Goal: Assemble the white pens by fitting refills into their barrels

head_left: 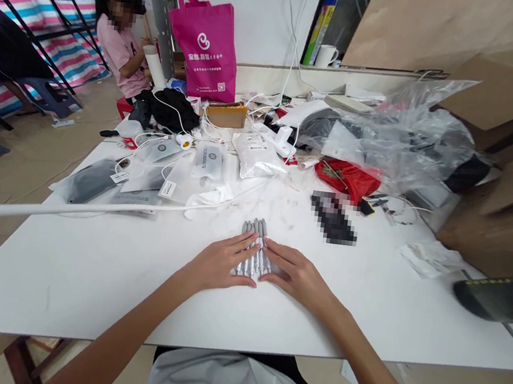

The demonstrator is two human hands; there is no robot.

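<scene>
Several grey pen-like sticks (pixel 254 241) lie side by side in a tight row on the white table (pixel 88 271), tips pointing away from me. My left hand (pixel 222 261) lies flat against the row's left side, fingers stretched out. Flat on the right side rests my right hand (pixel 296 273), its fingers also extended and touching the sticks. Both hands press the row together from either side; neither grips anything.
Sealed plastic packets (pixel 179 173) and white cables clutter the far left of the table. A pink bag (pixel 206 46), a red pouch (pixel 347 178) and crumpled clear plastic (pixel 404 135) sit behind. A person in pink (pixel 121 51) sits at far left. Cardboard boxes (pixel 507 204) stand right.
</scene>
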